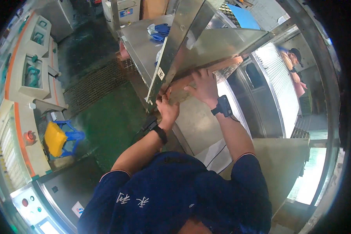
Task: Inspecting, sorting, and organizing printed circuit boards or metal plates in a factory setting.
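My left hand is at the near left end of a long copper-brown strip, which looks like the edge of a thin panel or stack. Its fingers are bent round that end, and their tips are partly hidden. Farther right, my right hand lies on the same strip with its fingers spread and thumb apart. Both wrists carry black strapped devices. Just beyond my left hand, a slanting metal post rises past the strip. Below my hands is a pale flat surface.
Blue-and-white gloves lie on a metal table. To the left are a yellow-topped blue stool, a green floor and a long machine with a red button. Another person works at the right, beyond a ribbed panel.
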`<action>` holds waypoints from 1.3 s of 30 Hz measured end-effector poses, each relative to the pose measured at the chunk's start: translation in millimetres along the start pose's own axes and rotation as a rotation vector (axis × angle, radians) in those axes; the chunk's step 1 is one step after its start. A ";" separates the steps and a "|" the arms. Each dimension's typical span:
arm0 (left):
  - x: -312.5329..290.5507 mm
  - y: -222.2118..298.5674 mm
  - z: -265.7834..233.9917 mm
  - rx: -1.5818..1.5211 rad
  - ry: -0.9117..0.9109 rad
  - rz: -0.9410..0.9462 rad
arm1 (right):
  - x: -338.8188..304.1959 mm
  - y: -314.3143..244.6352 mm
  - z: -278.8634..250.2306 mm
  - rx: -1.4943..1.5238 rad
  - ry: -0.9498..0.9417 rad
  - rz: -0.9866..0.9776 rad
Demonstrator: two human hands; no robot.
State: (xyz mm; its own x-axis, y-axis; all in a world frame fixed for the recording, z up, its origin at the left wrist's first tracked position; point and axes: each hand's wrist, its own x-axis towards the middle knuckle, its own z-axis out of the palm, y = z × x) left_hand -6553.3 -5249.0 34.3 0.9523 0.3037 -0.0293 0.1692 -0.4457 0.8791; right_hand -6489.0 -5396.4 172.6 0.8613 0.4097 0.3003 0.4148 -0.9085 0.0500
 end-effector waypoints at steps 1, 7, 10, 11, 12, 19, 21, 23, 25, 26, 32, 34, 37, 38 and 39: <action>-1.1 1.9 0.6 0.008 0.022 0.041 | 1.0 1.3 0.1 -0.012 0.003 0.009; -7.7 -0.2 -9.1 -0.071 -0.026 -0.016 | -3.8 9.0 -9.9 0.029 -0.103 0.040; -8.7 -8.0 -16.7 -0.092 -0.075 0.070 | -15.5 9.0 -8.1 0.044 -0.101 0.075; -7.7 -13.3 -17.2 -0.137 -0.082 0.158 | -20.5 10.3 -8.5 0.038 -0.100 0.081; -5.9 -11.0 -22.5 -0.137 -0.152 0.113 | -26.5 10.7 -8.0 0.069 -0.055 0.081; 19.5 -6.2 -16.8 -0.225 -0.396 0.405 | -56.5 20.0 -11.5 0.061 0.033 0.065; 20.5 -8.1 -15.9 -0.223 -0.246 0.611 | -57.3 22.0 -8.4 0.098 0.052 0.018; 16.0 -6.1 -11.0 -0.290 -0.309 0.501 | -56.1 23.5 -3.5 0.108 0.051 -0.013; 14.6 -11.2 -7.3 -0.350 -0.340 0.368 | -58.1 31.4 13.2 0.167 0.043 -0.002; 16.2 -13.9 -4.4 -0.299 -0.380 0.311 | -56.9 37.0 20.5 0.216 0.031 0.016; 2.2 -19.7 -27.3 -0.212 -0.347 0.334 | -60.7 31.6 15.0 0.139 -0.001 -0.105; -9.2 -23.6 -49.7 -0.212 -0.384 0.292 | -63.2 10.2 10.9 0.149 -0.014 -0.146; -30.0 -44.8 -88.1 -0.313 -0.335 0.331 | -69.2 -40.3 -4.4 0.258 0.030 -0.183; -35.9 -51.9 -104.8 -0.287 -0.347 0.342 | -72.2 -57.5 -7.7 0.264 0.027 -0.190; -39.4 -57.7 -122.5 -0.261 -0.356 0.353 | -72.5 -72.4 -10.6 0.269 0.024 -0.201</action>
State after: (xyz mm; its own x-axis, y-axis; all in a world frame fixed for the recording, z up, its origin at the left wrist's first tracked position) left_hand -6631.6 -5132.1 43.0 0.9743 -0.1489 0.1690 -0.2005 -0.2318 0.9519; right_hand -6584.5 -5361.2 157.3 0.7487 0.5734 0.3326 0.6408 -0.7545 -0.1418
